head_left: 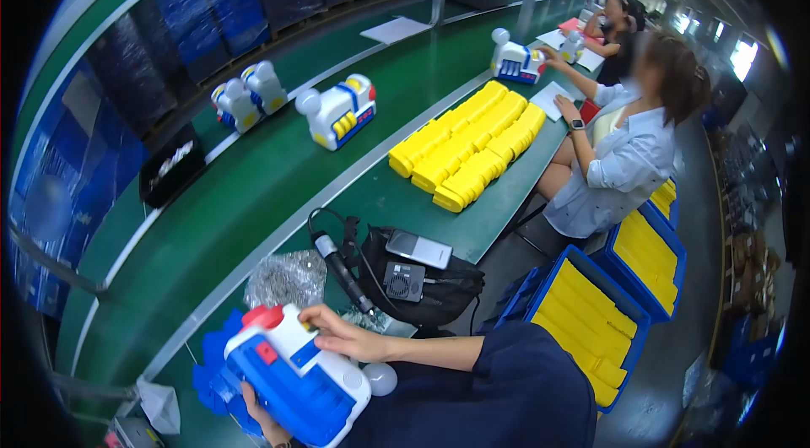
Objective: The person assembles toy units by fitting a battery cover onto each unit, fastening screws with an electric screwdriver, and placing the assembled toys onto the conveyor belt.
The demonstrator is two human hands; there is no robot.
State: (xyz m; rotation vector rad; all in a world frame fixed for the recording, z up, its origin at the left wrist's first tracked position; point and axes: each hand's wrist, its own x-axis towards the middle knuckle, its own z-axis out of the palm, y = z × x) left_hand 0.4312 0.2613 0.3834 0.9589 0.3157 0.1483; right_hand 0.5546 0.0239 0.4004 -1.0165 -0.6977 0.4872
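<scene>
A white-and-blue plastic toy (291, 380) with red parts and a pale round ball at one end is tilted in front of me at the lower left. My left hand (263, 418) grips its lower side, with part of that hand hidden behind the toy. On the upper white side rests my right hand (342, 337), its thumb and fingers closed around a small dark-and-yellow spot too small to name. Blue plastic pieces (218, 364) lie on the table beside the toy. Close by is a clear plastic bag (287, 279).
Similar toys (342, 115) stand on the green conveyor (253, 186). Rows of yellow parts (468, 144) lie on the table past a black bag (422, 283) with a cable and devices. Blue crates (561, 258) of yellow parts sit at right, near a seated co-worker (624, 127).
</scene>
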